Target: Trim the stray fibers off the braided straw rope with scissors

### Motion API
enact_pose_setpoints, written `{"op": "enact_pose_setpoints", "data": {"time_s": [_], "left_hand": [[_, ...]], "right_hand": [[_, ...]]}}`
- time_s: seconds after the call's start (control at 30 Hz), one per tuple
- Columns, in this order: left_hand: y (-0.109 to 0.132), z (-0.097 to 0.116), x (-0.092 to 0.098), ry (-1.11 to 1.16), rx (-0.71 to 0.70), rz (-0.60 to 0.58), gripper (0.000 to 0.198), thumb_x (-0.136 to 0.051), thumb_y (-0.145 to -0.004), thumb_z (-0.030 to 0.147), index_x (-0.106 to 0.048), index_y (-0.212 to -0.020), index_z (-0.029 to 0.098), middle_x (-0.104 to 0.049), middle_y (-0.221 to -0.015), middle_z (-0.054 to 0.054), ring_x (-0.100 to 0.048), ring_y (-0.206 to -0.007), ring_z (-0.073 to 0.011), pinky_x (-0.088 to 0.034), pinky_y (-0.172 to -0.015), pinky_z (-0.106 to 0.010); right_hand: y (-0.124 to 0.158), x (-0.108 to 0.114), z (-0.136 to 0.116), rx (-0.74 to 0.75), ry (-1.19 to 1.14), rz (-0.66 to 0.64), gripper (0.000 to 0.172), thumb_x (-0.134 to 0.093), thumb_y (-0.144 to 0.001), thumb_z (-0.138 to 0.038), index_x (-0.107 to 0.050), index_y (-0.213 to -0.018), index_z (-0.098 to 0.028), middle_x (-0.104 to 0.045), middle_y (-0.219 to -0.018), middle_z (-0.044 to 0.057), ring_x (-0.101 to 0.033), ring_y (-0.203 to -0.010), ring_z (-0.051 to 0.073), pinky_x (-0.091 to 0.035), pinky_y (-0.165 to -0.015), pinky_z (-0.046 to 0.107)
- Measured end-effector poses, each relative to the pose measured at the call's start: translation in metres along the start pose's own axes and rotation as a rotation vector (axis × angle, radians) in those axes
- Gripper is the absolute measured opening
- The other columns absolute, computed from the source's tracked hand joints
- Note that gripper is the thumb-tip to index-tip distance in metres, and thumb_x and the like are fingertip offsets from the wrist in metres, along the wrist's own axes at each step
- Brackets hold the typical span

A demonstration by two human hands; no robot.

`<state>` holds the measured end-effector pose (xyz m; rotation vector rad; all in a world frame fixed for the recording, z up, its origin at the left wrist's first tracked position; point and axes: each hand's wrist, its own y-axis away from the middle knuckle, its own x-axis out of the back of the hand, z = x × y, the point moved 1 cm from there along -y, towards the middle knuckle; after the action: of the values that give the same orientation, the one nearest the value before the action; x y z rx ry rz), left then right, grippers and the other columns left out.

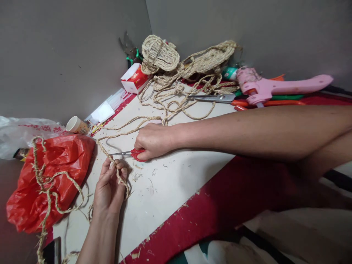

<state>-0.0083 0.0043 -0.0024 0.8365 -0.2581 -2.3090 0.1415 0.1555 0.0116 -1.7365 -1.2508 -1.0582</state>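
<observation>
My left hand (111, 183) is closed, pinching a braided straw cord (103, 147) between thumb and fingers. One part of the cord hangs past the fingertips, and another runs up and away toward the back. In my right hand (154, 141) is a pair of small scissors (137, 154) with red handles, held in a fist. Their thin blades point left and reach the cord just above my left fingertips. Whether the blades touch the cord, I cannot tell. Small straw clippings lie on the white board (170, 190) below the hands.
Coiled straw braid (161, 55) is heaped at the back, beside a red and white box (136, 79). Larger scissors (217, 97) and a pink tool (288, 86) lie back right. At left are a red plastic bag (63, 154), more cord (48, 205) and a paper cup (78, 125).
</observation>
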Motion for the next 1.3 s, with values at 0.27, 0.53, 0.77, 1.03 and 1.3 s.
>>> {"op": "enact_pose_setpoints", "data": {"time_s": [0.27, 0.53, 0.77, 1.03, 1.3], "left_hand": [[0.0005, -0.0002, -0.0022, 0.047, 0.027, 0.042, 0.027, -0.064, -0.068, -0.004, -0.065, -0.088, 0.014, -0.058, -0.080, -0.004, -0.059, -0.071, -0.0109, -0.055, -0.065, -0.021], [0.0000, 0.0002, 0.0005, 0.053, 0.036, 0.001, 0.025, -0.066, -0.068, -0.003, -0.064, -0.086, 0.013, -0.059, -0.083, -0.005, -0.058, -0.072, -0.0108, -0.055, -0.067, -0.021], [0.0019, -0.0002, -0.0003, 0.046, 0.057, -0.057, 0.023, -0.066, -0.070, -0.003, -0.065, -0.086, 0.013, -0.058, -0.080, -0.004, -0.057, -0.070, -0.0096, -0.054, -0.068, -0.020], [0.0036, -0.0020, -0.0033, 0.059, 0.093, -0.028, 0.023, -0.065, -0.070, -0.005, -0.067, -0.085, 0.013, -0.059, -0.078, -0.004, -0.057, -0.067, -0.0093, -0.054, -0.064, -0.020], [0.0027, -0.0007, -0.0013, 0.045, 0.079, 0.006, 0.021, -0.062, -0.072, -0.004, -0.066, -0.083, 0.013, -0.060, -0.078, -0.005, -0.059, -0.067, -0.0095, -0.055, -0.064, -0.020]], "right_hand": [[0.0016, 0.0021, -0.0036, 0.043, 0.071, -0.024, 0.029, -0.056, -0.084, -0.038, -0.076, -0.079, -0.017, -0.068, -0.065, 0.004, -0.033, -0.051, 0.010, -0.019, -0.056, 0.028], [0.0013, 0.0007, -0.0015, 0.068, 0.155, 0.050, 0.034, -0.052, -0.086, -0.042, -0.075, -0.080, -0.017, -0.070, -0.065, 0.006, -0.043, -0.052, 0.012, -0.019, -0.056, 0.029], [0.0019, 0.0001, -0.0010, 0.074, 0.262, 0.084, 0.044, -0.051, -0.084, -0.049, -0.075, -0.084, -0.013, -0.073, -0.074, 0.013, -0.060, -0.064, 0.020, -0.023, -0.057, 0.030], [0.0032, 0.0020, -0.0048, 0.081, 0.294, 0.079, 0.041, -0.051, -0.084, -0.046, -0.076, -0.086, -0.013, -0.073, -0.076, 0.013, -0.064, -0.069, 0.024, -0.025, -0.057, 0.032], [0.0017, 0.0007, -0.0053, 0.090, 0.314, 0.055, 0.035, -0.052, -0.087, -0.040, -0.076, -0.086, -0.014, -0.073, -0.074, 0.012, -0.063, -0.068, 0.022, -0.025, -0.057, 0.031]]}}
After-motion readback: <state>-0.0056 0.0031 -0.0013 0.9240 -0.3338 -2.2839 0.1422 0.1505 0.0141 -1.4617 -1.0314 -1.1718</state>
